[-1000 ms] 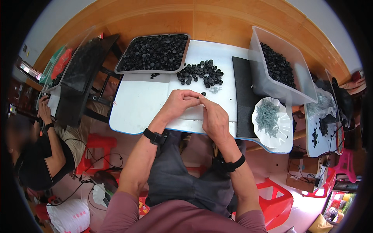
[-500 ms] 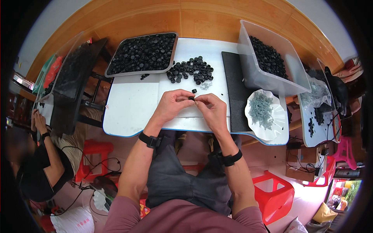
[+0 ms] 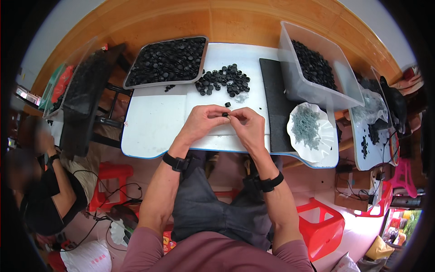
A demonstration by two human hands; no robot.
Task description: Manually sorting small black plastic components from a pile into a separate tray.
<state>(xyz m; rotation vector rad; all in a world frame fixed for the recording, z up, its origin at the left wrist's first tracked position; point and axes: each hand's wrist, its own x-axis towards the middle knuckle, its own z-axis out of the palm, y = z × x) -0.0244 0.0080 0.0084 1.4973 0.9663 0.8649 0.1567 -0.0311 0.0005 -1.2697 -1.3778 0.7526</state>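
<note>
My left hand [image 3: 202, 123] and my right hand [image 3: 247, 127] meet over the front part of the white table [image 3: 149, 122]. Their fingertips are closed together around one small black cap [image 3: 224, 114]; whatever else the right fingers pinch is too small to make out. Just beyond the fingertips lies another loose black cap [image 3: 228, 104]. Farther back spreads a pile of black caps [image 3: 222, 80], with a small heap of pale, clear bits [image 3: 241, 97] at its near edge. To the right, a white fluted dish [image 3: 322, 152] holds many thin grey-green pieces [image 3: 305, 127].
A tray [image 3: 126, 86] heaped with black caps stands at the back left. At the back right, a clear plastic bin [image 3: 312, 95] of black parts rests partly on a black mat [image 3: 274, 109]. Another person [image 3: 54, 181] sits at the left; a red stool [image 3: 324, 226] stands at the lower right.
My hands stay nearly in place, fingers still together on the black cap. The view has shifted slightly. At the left, the other person's hands have moved.
</note>
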